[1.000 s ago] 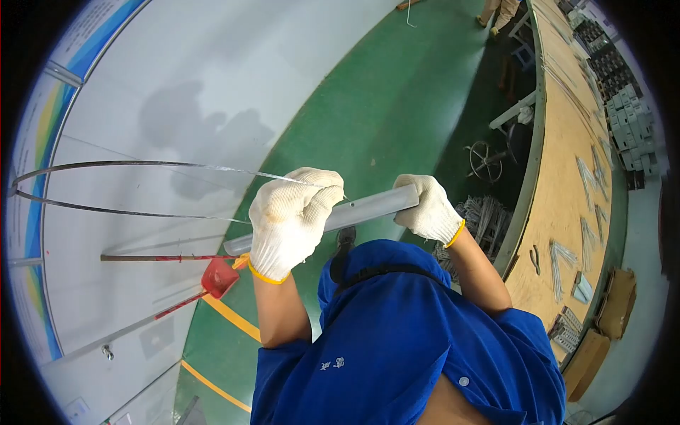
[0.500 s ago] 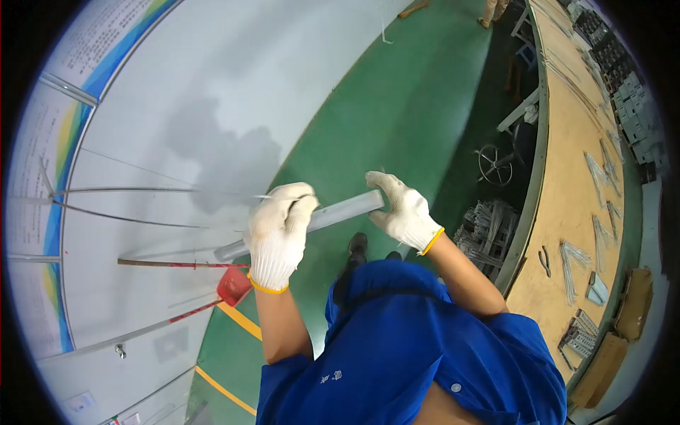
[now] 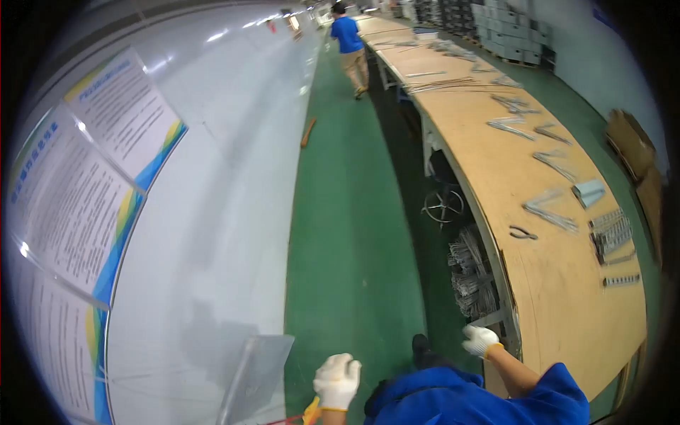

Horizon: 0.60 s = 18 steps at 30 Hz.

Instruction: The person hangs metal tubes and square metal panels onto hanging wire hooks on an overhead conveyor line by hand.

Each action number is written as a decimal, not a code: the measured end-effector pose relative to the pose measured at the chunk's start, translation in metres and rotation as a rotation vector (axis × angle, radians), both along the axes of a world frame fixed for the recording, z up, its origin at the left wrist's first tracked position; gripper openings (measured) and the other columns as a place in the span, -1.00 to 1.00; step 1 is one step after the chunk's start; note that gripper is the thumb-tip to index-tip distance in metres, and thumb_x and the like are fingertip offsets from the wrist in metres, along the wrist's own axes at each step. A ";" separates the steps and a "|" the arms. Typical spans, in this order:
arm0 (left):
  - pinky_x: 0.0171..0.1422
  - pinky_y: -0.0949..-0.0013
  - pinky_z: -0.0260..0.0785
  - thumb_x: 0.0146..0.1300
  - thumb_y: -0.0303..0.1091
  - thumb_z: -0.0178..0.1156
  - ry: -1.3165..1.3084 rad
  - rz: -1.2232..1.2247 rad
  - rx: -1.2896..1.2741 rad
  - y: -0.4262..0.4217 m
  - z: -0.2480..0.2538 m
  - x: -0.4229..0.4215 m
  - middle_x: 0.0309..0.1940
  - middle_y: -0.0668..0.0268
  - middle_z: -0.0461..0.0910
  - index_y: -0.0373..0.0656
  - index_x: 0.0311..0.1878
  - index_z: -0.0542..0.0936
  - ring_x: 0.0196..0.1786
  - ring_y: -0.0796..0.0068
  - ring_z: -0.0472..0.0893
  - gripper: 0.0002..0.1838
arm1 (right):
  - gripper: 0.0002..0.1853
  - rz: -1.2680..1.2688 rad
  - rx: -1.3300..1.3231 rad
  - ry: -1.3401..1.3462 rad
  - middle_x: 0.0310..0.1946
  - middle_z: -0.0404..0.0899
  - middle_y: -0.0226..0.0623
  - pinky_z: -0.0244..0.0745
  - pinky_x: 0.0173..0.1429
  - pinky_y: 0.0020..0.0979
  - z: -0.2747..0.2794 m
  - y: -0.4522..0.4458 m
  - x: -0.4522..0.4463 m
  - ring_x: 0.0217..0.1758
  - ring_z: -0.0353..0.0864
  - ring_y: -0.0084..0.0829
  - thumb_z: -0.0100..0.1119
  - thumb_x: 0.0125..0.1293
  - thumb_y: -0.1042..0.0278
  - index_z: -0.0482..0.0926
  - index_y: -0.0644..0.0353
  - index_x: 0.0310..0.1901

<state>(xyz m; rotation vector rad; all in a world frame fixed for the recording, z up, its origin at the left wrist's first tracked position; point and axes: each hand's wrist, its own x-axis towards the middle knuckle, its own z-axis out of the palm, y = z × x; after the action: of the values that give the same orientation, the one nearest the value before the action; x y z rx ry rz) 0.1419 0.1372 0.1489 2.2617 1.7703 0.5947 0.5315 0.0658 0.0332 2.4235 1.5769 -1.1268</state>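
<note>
Low in the head view, my left hand [image 3: 337,381], in a white knitted glove, is closed with its fingers curled; what it holds, if anything, is hidden. The grey tube cannot be made out. My right hand [image 3: 482,341], also gloved, is beside the table's near leg, its fingers loosely bent and apart, with nothing visible in them. Left of my left hand stands a translucent grey sheet or scoop [image 3: 263,375]. A red stick with an orange-yellow part [image 3: 312,411] shows below my left hand.
A long wooden table [image 3: 559,290] curves along the right, bearing pliers [image 3: 523,232], metal rods [image 3: 549,212] and slotted metal pieces [image 3: 610,237]. Wire bundles [image 3: 471,276] and a wheel-shaped base [image 3: 443,205] are underneath. Another person [image 3: 347,35] is far down the green aisle [image 3: 347,248].
The view has tilted up and turned along the aisle. Both hands now appear lower and farther apart. The tube and the long wire loop have dropped from clear sight.
</note>
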 end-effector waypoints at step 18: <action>0.25 0.01 0.49 0.33 0.14 0.01 0.515 -0.959 -0.515 -0.115 -0.036 0.098 0.14 0.15 0.66 0.01 0.05 0.68 0.14 0.00 0.67 -0.51 | -0.77 -0.470 -0.347 -0.115 -0.35 0.76 -0.15 0.64 -0.17 -0.08 -0.183 -0.693 -0.199 -0.23 0.79 -0.11 0.22 0.20 0.12 0.79 0.00 -0.31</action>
<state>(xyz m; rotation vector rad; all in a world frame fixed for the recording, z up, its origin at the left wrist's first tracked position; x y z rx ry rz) 0.2396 0.0222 0.1126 2.5663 0.6173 -0.5863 0.3327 -0.6271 -0.1501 2.6103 0.7162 -1.1673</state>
